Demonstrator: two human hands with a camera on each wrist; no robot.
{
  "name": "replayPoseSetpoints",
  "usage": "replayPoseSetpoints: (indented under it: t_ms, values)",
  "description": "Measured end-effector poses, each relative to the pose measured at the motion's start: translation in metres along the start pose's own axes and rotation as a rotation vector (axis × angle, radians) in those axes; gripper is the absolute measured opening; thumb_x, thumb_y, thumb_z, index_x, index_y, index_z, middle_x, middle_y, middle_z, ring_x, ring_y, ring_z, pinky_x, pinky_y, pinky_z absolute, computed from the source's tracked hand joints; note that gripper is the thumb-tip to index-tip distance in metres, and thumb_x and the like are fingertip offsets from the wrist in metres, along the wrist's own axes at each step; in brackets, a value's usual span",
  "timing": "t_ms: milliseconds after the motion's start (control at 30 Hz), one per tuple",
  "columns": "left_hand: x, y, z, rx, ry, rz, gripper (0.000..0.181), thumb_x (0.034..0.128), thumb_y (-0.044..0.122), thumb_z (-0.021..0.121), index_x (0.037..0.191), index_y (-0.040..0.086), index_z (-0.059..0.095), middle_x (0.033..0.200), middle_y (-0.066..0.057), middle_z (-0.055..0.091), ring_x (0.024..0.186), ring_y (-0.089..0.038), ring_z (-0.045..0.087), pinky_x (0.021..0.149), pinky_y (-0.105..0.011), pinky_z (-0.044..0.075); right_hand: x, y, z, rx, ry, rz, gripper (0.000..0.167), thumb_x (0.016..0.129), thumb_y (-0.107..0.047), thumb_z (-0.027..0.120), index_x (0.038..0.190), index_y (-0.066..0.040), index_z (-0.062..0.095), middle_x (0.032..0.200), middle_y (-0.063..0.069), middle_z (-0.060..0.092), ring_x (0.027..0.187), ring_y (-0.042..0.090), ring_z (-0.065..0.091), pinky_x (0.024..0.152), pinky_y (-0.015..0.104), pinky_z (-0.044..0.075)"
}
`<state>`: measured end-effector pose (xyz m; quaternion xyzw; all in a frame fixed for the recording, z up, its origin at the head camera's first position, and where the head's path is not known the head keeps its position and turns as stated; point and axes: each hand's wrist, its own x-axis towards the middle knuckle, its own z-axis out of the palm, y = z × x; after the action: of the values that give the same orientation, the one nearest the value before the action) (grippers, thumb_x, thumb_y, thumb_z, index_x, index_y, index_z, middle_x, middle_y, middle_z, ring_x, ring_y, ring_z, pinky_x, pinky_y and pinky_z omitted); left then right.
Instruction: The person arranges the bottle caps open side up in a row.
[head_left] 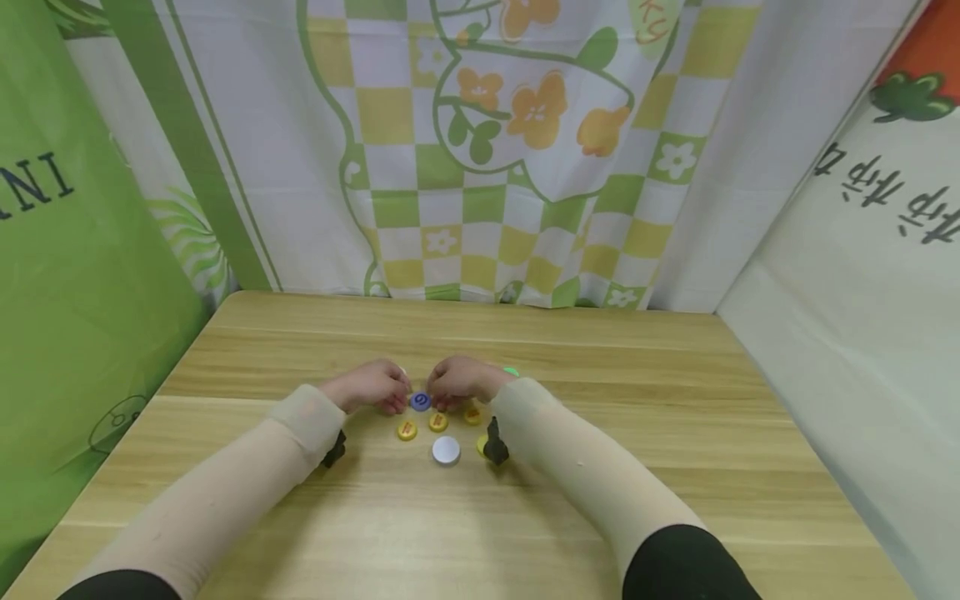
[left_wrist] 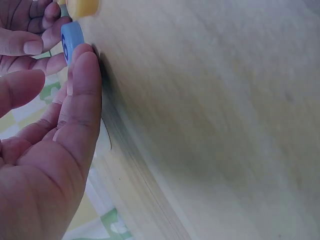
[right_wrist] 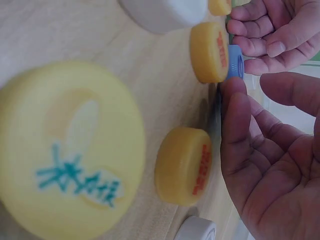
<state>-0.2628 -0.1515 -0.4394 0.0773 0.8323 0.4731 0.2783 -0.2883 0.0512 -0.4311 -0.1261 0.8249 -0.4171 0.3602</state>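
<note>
A small blue bottle cap (head_left: 421,402) lies between both hands, a dark mark on its top. My left hand (head_left: 372,386) is at its left, the index fingertip by the cap's edge and the thumb held apart in the left wrist view. Opposite it, my right hand (head_left: 463,379) has its index fingertip beside the blue cap (right_wrist: 235,62), thumb also apart. Something pale and ridged (left_wrist: 64,112) shows behind the left index finger, mostly hidden. Nearest to the hands are yellow caps with red print: one on the left (head_left: 407,430), one in the middle (head_left: 438,422), one under the right hand (head_left: 472,415).
A white round cap (head_left: 446,451) lies nearer the body. A larger pale yellow cap (right_wrist: 70,150) with green writing is partly covered by the right wrist camera in the head view. A green cap (head_left: 511,372) sits behind the right wrist. Patterned curtains (head_left: 480,208) enclose the wooden table (head_left: 637,400).
</note>
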Motion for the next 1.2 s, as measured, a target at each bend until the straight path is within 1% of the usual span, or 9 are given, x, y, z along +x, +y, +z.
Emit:
replayPoseSetpoints:
  t_ms: [200, 400, 533, 633, 767, 867, 933, 1100, 1200]
  values:
    - [-0.001, 0.003, 0.005, 0.005, -0.002, 0.0, 0.019, 0.0986, 0.0, 0.054, 0.109, -0.013, 0.063, 0.091, -0.014, 0.068, 0.079, -0.019, 0.066, 0.074, -0.031, 0.06, -0.002, 0.0, 0.001, -0.02, -0.005, -0.002, 0.018, 0.099, -0.005, 0.061, 0.112, 0.004, 0.068, 0.081, 0.005, 0.065, 0.07, 0.012, 0.06, 0.063, 0.02, 0.052]
    - [0.002, 0.003, 0.008, -0.01, -0.004, -0.003, 0.017, 0.0963, -0.002, 0.054, 0.105, -0.012, 0.064, 0.088, -0.013, 0.067, 0.076, -0.017, 0.065, 0.073, -0.029, 0.06, -0.002, 0.0, 0.002, -0.028, 0.0, -0.001, 0.019, 0.099, -0.006, 0.061, 0.114, 0.004, 0.069, 0.08, 0.005, 0.064, 0.07, 0.012, 0.059, 0.064, 0.021, 0.052]
    - [0.003, 0.003, 0.008, -0.013, -0.002, 0.001, 0.016, 0.0959, -0.002, 0.054, 0.104, -0.012, 0.065, 0.087, -0.012, 0.067, 0.075, -0.017, 0.064, 0.072, -0.029, 0.06, -0.001, 0.0, 0.004, -0.038, 0.014, -0.008, 0.016, 0.095, -0.005, 0.067, 0.109, 0.001, 0.069, 0.081, 0.004, 0.065, 0.07, 0.011, 0.058, 0.062, 0.02, 0.05]
    - [0.002, 0.001, 0.007, -0.016, 0.001, 0.006, 0.019, 0.0944, -0.002, 0.054, 0.107, -0.012, 0.065, 0.086, -0.012, 0.066, 0.076, -0.017, 0.064, 0.071, -0.029, 0.059, 0.0, 0.001, 0.006, -0.099, 0.042, -0.029, 0.017, 0.09, -0.006, 0.074, 0.106, -0.001, 0.069, 0.082, 0.002, 0.066, 0.069, 0.01, 0.058, 0.061, 0.019, 0.049]
    - [0.003, 0.001, 0.007, -0.038, 0.017, 0.012, 0.024, 0.0921, -0.004, 0.053, 0.11, -0.013, 0.065, 0.085, -0.011, 0.066, 0.076, -0.017, 0.063, 0.069, -0.027, 0.058, 0.001, -0.001, 0.009, -0.245, 0.109, -0.056, 0.023, 0.085, -0.011, 0.081, 0.103, -0.007, 0.068, 0.083, 0.0, 0.065, 0.071, 0.011, 0.057, 0.063, 0.021, 0.046]
    - [0.004, 0.002, 0.006, -0.056, 0.031, 0.013, 0.022, 0.0934, -0.004, 0.053, 0.11, -0.013, 0.064, 0.086, -0.011, 0.066, 0.075, -0.017, 0.063, 0.068, -0.026, 0.058, 0.0, -0.005, 0.011, -0.34, 0.156, -0.069, 0.026, 0.083, -0.013, 0.084, 0.101, -0.01, 0.066, 0.082, 0.0, 0.065, 0.073, 0.012, 0.056, 0.064, 0.023, 0.045]
    - [0.003, 0.002, 0.005, -0.049, 0.036, 0.021, 0.022, 0.0949, -0.003, 0.053, 0.111, -0.013, 0.064, 0.087, -0.012, 0.066, 0.075, -0.017, 0.063, 0.068, -0.026, 0.058, -0.001, -0.006, 0.013, -0.366, 0.173, -0.075, 0.025, 0.083, -0.014, 0.084, 0.1, -0.01, 0.065, 0.082, 0.0, 0.064, 0.073, 0.013, 0.056, 0.064, 0.024, 0.045]
    - [0.002, 0.002, 0.002, -0.008, 0.065, 0.043, 0.023, 0.0989, 0.001, 0.055, 0.115, -0.012, 0.065, 0.09, -0.011, 0.066, 0.078, -0.017, 0.061, 0.071, -0.029, 0.057, -0.004, -0.007, 0.012, -0.336, 0.177, -0.092, 0.02, 0.09, -0.017, 0.079, 0.101, -0.008, 0.065, 0.083, 0.001, 0.066, 0.074, 0.014, 0.059, 0.064, 0.024, 0.048]
    - [0.002, 0.002, 0.001, -0.022, 0.088, 0.05, 0.023, 0.0983, 0.001, 0.057, 0.117, -0.011, 0.065, 0.089, -0.009, 0.065, 0.078, -0.016, 0.059, 0.07, -0.027, 0.054, -0.004, -0.007, 0.01, -0.29, 0.168, -0.098, 0.019, 0.092, -0.02, 0.075, 0.102, -0.006, 0.065, 0.084, 0.002, 0.068, 0.075, 0.014, 0.059, 0.065, 0.024, 0.048]
